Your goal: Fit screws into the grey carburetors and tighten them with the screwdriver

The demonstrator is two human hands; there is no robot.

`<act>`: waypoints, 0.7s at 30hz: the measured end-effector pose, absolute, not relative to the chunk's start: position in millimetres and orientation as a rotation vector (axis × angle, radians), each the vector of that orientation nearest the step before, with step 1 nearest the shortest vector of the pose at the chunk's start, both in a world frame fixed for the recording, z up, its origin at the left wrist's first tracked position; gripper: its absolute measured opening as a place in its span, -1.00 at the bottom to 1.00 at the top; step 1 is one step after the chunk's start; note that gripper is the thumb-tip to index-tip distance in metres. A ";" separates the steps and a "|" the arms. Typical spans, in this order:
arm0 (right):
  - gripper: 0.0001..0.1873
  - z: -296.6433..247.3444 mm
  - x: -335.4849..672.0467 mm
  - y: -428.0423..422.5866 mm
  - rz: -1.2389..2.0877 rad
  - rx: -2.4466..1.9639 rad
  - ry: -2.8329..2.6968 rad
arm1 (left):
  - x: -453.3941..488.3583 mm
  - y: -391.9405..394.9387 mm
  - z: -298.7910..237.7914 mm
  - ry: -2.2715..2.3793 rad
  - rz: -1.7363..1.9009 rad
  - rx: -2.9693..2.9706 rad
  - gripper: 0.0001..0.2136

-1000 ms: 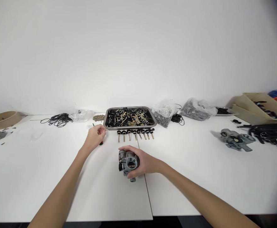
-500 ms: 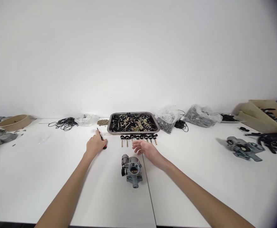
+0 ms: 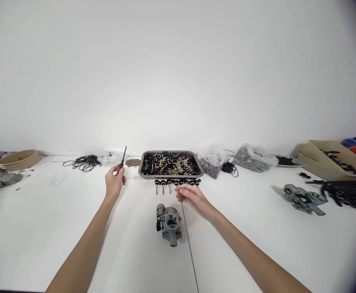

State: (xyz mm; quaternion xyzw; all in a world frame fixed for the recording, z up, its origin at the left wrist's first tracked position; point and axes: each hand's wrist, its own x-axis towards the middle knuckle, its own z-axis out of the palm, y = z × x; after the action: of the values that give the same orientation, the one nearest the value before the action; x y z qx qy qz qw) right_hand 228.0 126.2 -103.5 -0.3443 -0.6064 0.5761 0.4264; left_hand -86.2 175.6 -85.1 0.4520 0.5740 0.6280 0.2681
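Note:
My left hand (image 3: 113, 182) is closed around the red-and-black handle of a screwdriver (image 3: 122, 160), its dark tip pointing up, raised off the table left of the metal tray. With loosely curved fingers and nothing visible in them, my right hand (image 3: 193, 198) hovers at the near side of a row of brass-stemmed, black-headed parts (image 3: 163, 186). Its fingers cover the lower ends of some of them. A grey metal carburetor (image 3: 170, 224) with a black knob on its left side stands between my forearms, touched by neither hand.
Behind the row lies a metal tray (image 3: 140, 171) of brass and black parts. Small brass pieces (image 3: 133, 162), black rings (image 3: 85, 162) and clear bags (image 3: 213, 160) line the wall. Another carburetor (image 3: 304, 199), black hoses (image 3: 347, 191) and a beige bin (image 3: 309, 165) are at right; a round tub (image 3: 21, 162) at left.
My left hand has lifted the screwdriver off the table and turned its tip upward. My right hand has shifted slightly right, its fingers less spread. The view has tilted a little.

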 end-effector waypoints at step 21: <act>-0.78 -89.6 239.0 289.0 0.032 -1.999 -1.713 | -86.6 174.9 -84.6 1.330 1.782 1.024 -0.59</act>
State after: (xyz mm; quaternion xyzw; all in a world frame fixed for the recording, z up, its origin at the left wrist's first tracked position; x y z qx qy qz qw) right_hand 239.0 289.0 -89.6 -0.7348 -0.6297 0.0119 0.2517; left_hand -86.6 174.9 -84.6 0.3934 0.5110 0.6846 0.3398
